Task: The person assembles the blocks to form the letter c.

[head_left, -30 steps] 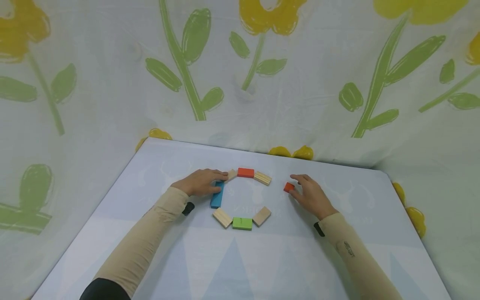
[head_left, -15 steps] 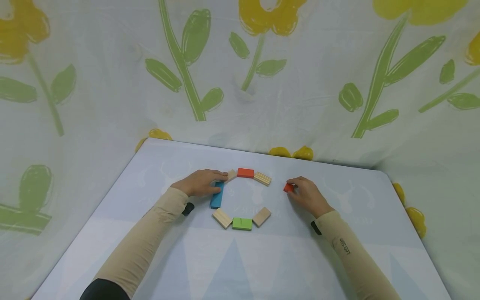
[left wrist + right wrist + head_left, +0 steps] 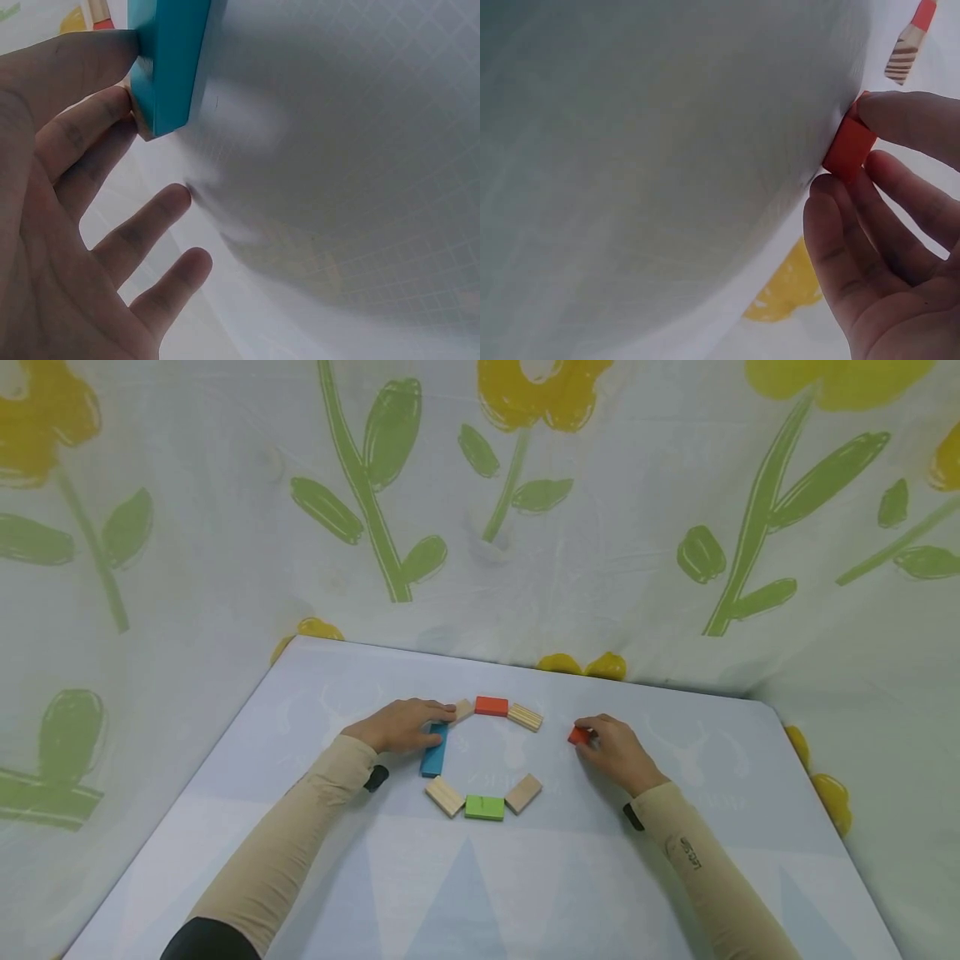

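Note:
My left hand (image 3: 397, 725) touches the upper end of a long blue block (image 3: 432, 758); in the left wrist view the thumb lies along the blue block's (image 3: 169, 75) side. Its index and middle fingertips are at the block's end, by a pale wooden block (image 3: 464, 711) they partly hide, with the other two fingers spread. My right hand (image 3: 615, 752) pinches a small red block (image 3: 577, 736) between thumb and fingers, right of the ring. In the right wrist view this red block (image 3: 849, 148) seems to stay on the table.
More blocks form the ring with gaps on its right: red rectangular block (image 3: 491, 706), striped wooden block (image 3: 525, 717), plain wooden block (image 3: 523, 793), green block (image 3: 484, 808) and lower-left wooden block (image 3: 446, 796). The pale table (image 3: 525, 893) meets a flowered backdrop (image 3: 600, 593).
The right hand's fingers have closed from spread to pinching the small red block, and the hand has shifted slightly left. The left hand and the ring of blocks look the same.

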{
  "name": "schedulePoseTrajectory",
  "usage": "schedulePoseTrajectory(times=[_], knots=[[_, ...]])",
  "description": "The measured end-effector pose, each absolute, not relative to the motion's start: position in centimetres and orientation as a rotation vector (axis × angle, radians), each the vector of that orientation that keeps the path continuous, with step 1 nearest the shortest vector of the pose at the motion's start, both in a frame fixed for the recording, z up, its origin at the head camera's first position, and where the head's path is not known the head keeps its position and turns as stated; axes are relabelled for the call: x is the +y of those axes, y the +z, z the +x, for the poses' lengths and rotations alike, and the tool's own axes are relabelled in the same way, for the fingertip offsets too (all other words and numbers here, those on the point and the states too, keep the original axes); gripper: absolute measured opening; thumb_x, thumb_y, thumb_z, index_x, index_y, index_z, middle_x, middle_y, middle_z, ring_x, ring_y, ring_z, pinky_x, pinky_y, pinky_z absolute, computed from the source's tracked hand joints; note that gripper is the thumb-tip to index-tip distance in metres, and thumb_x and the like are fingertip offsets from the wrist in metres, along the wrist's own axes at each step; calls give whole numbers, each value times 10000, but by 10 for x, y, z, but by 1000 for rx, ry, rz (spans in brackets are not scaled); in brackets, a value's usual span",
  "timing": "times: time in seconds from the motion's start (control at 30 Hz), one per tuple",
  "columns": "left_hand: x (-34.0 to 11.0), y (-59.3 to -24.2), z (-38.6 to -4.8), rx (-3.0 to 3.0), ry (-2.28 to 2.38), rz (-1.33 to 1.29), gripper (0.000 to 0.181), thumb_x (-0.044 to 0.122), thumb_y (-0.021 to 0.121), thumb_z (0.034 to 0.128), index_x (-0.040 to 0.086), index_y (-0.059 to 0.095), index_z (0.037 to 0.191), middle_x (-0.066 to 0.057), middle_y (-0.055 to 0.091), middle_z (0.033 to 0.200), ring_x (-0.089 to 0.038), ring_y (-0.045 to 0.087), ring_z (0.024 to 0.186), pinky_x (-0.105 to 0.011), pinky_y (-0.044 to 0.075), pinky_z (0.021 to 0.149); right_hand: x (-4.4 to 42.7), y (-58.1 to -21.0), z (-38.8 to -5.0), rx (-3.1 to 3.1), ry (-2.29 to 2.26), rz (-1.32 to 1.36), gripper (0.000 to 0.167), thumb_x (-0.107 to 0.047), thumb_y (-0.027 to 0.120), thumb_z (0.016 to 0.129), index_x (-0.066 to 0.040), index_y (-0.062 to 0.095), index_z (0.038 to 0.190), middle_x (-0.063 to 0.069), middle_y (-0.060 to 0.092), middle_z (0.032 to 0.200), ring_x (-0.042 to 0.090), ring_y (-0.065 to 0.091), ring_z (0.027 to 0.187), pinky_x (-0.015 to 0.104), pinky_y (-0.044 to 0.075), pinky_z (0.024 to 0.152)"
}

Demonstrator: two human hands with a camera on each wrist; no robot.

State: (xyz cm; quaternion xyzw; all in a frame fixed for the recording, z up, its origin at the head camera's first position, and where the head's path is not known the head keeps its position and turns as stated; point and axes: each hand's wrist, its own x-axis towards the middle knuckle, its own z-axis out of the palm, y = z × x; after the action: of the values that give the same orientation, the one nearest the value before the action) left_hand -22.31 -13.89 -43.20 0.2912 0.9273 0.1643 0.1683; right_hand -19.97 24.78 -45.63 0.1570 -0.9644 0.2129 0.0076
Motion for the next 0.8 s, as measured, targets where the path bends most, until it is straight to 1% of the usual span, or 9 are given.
schedulePoseTrajectory(times=[0.27, 0.6, 0.8], knots=[[-139, -434, -224, 2641, 471, 819, 526, 263, 617, 1015, 165, 498, 1518, -21, 433, 1579, -310, 377, 1456, -515, 324, 1175, 255, -456, -198, -3012, 673, 467, 366, -42, 770, 875, 16, 686, 1226, 150, 688, 1098, 276, 641, 976, 456, 559, 891], [-139, -432, -222, 2645, 475, 813, 526, 268, 621, 1015, 163, 501, 1516, -23, 435, 1578, -309, 378, 1456, -516, 325, 1175, 265, -455, -197, -2950, 691, 468, 349, -42, 760, 884, 14, 694, 1222, 174, 696, 1113, 310, 656, 978, 472, 562, 874], [-139, -432, -221, 2642, 484, 825, 524, 261, 622, 1012, 152, 506, 1512, -33, 438, 1577, -320, 379, 1454, -527, 329, 1170, 264, -452, -194, -2889, 702, 493, 387, -36, 792, 860, 17, 689, 1229, 182, 696, 1129, 326, 662, 1008, 475, 572, 861]])
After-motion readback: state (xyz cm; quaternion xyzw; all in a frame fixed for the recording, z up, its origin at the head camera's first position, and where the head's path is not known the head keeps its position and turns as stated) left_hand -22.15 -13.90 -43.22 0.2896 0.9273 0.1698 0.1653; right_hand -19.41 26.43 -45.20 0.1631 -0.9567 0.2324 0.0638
